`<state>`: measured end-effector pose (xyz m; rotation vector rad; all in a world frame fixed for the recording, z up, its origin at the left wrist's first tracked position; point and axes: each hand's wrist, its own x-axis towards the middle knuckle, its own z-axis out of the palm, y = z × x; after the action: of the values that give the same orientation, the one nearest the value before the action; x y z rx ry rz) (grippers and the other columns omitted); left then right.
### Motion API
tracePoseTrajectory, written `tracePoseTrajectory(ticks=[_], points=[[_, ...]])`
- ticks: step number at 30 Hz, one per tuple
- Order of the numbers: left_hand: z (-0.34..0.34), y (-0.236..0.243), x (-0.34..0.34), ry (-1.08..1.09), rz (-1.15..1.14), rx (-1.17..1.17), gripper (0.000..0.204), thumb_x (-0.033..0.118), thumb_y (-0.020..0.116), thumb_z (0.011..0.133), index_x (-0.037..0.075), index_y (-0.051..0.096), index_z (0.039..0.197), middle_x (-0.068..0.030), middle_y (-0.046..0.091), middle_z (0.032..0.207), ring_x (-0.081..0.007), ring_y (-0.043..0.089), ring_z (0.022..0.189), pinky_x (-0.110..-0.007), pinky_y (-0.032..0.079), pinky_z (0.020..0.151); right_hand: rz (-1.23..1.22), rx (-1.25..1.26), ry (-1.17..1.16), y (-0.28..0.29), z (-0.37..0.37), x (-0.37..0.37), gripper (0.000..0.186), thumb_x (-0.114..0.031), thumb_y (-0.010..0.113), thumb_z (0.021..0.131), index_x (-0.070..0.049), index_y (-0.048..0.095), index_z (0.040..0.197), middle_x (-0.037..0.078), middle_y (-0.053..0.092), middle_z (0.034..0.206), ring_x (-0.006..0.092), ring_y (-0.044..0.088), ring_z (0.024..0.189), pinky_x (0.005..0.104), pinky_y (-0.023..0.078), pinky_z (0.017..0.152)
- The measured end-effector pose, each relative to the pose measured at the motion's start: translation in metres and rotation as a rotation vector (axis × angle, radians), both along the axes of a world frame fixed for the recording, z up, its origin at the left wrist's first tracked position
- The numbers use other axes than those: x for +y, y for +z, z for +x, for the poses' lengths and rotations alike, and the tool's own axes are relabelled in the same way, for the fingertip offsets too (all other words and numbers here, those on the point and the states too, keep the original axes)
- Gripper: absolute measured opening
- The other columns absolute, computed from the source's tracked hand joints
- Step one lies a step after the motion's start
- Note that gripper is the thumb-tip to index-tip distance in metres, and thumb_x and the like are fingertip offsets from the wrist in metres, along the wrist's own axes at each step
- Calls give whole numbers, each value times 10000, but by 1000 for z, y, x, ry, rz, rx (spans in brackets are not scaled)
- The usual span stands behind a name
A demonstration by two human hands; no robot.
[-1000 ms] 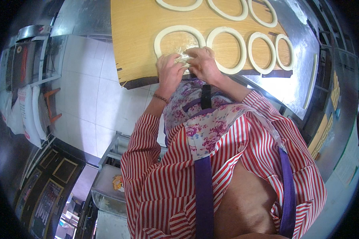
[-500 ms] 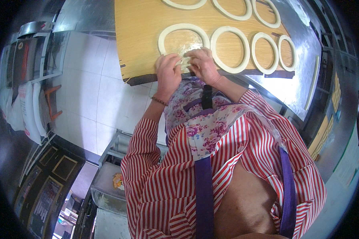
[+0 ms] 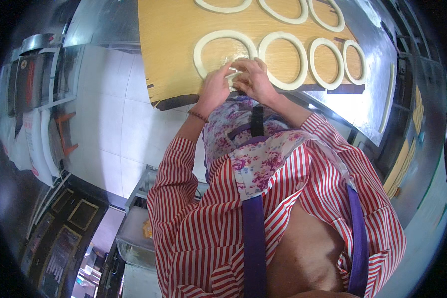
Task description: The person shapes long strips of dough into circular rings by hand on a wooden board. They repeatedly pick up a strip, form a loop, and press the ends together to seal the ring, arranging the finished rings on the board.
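Observation:
A pale dough ring (image 3: 224, 34) lies on the yellow wooden board (image 3: 166, 54), its near side under my hands. My left hand (image 3: 216, 88), fingers bent together, grips the ring's near part from the left. Close against it, my right hand (image 3: 256, 82) has its curled fingers on the same stretch of dough. The exact pinch is partly hidden by the fingers. To the right in the same row lie further dough rings (image 3: 304, 55), and another row (image 3: 295, 21) runs along the top edge of the view.
A shiny metal table (image 3: 347, 107) extends beyond the board's right side, with a long pale strip (image 3: 390, 94) on it. On the left are white sacks (image 3: 39, 149) and a metal pot (image 3: 36, 41). A clear-sided bin (image 3: 134, 243) stands by my left elbow.
My left hand has moved right and slightly inward, closing the gap to my right hand. The dough seen between them before is now mostly covered. The view has shifted slightly.

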<state>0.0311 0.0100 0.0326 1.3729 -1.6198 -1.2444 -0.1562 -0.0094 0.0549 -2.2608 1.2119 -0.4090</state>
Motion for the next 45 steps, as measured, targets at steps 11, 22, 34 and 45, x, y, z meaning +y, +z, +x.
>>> tracePoseTrajectory(ticks=[11, 22, 34, 45], points=[[15, 8, 47, -457, -491, -509, 577, 112, 570, 921, -20, 395, 1455, -185, 476, 1465, -325, 386, 1415, -444, 267, 1204, -86, -118, -302, 14, -26, -54, 267, -222, 689, 847, -32, 719, 1032, 179, 685, 1074, 354, 649, 994, 448, 466, 933], [30, -13, -63, 351, -18, -612, 444, 150, 749, 750, 0, 660, 1158, -194, 663, 1086, -376, 635, 987, -459, 499, 846, 120, 547, -329, -9, -4, -127, 289, -281, 730, 722, -66, 724, 914, 152, 714, 867, 319, 688, 829, 488, 458, 861], [96, 68, -36, 195, 124, 166, 330, -85, 687, 723, 3, 722, 1038, -56, 684, 938, -179, 662, 855, -306, 532, 734, 311, -88, -256, 130, -19, -83, 277, -7, 787, 718, -21, 649, 958, 97, 689, 892, 213, 661, 838, 347, 507, 821], [58, -16, -56, 272, -337, -283, 357, 118, 765, 770, 35, 677, 1106, -159, 636, 1078, -334, 589, 1071, -428, 475, 917, 30, 124, -218, 48, -17, -60, 289, -173, 740, 793, -52, 686, 1049, 122, 663, 972, 336, 652, 893, 424, 502, 830]])
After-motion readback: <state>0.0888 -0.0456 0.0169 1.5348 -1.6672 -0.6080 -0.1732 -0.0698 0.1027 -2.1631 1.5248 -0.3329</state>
